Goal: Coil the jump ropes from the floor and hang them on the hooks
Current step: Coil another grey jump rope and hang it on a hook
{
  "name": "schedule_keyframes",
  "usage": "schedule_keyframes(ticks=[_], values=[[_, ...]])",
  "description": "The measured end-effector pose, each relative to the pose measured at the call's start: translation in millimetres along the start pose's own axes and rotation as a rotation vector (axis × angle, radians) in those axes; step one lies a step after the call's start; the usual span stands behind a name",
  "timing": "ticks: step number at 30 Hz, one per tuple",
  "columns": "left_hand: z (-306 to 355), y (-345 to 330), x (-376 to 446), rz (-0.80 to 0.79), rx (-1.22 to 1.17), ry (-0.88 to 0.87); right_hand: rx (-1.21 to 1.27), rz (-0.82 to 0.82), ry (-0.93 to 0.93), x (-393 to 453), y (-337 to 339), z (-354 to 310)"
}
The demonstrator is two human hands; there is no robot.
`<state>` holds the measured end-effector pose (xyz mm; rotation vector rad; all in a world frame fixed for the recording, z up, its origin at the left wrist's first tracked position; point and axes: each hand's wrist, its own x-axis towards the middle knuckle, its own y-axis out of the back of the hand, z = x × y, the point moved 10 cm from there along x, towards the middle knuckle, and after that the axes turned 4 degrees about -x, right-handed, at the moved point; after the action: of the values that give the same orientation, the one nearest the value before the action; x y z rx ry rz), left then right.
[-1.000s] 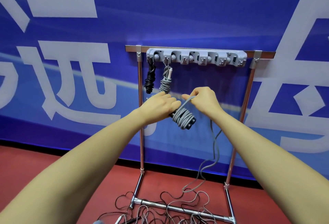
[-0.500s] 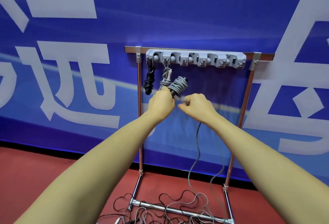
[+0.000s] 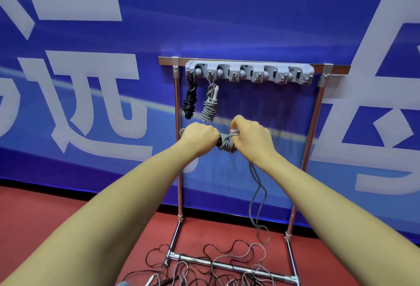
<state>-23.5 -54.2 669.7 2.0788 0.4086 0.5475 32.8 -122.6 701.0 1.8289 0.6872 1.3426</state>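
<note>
Fingers of the left hand [image 3: 199, 138] are curled tight into a fist around the dark handles of a grey rope [image 3: 228, 143], which protrude from the fist on its right side. Fingers of the right hand [image 3: 251, 136] are bent down over the wound coil and pinch a strand at its top. The two hands sit close together at the same height, in front of the rack [image 3: 316, 126], below the hanging bundles.

The grey rope is partly coiled: several turns are wrapped around the handles between the hands. Its loose remainder drops from under the right hand as a doubled strand and ends in a loop just above the floor [image 3: 41, 222].

The hook bar [image 3: 250, 72], grey plastic, is fixed to the rack's top rail. A black bundle [image 3: 190, 101] hangs from the leftmost hook. A grey bundle [image 3: 210, 106], with a white handle showing at its top, hangs from the second hook. The two bundles hang beside each other, apart.

Loose ropes [image 3: 227, 267], thin, dark and pale, lie tangled on the red floor over and around the rack's chrome base bar. A white handle tip lies among them near the lower edge.

A blue banner [image 3: 91, 103] with large white characters stands behind the rack.
</note>
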Motion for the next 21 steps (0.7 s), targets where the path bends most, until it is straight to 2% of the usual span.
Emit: schedule_keyframes(ticks=[2,4,8,10,15,21], values=[[7,-1,-2,-0.027,0.028,-0.075,0.272,0.031,-0.182,4,-1,19],[12,-1,-1,-0.006,0.025,-0.134,0.400,0.025,-0.265,9,-5,26],[20,29,-10,0.356,-0.015,-0.300,0.344,-0.047,-0.273,7,-17,24],[13,36,-10,0.461,-0.057,-0.298,0.408,-0.055,-0.305,4,-21,26],[-1,46,-12,0.566,-0.098,-0.197,0.489,-0.089,-0.348,9,-23,31],[6,57,-28,0.737,-0.136,-0.294,0.411,-0.166,-0.364,18,-24,37]])
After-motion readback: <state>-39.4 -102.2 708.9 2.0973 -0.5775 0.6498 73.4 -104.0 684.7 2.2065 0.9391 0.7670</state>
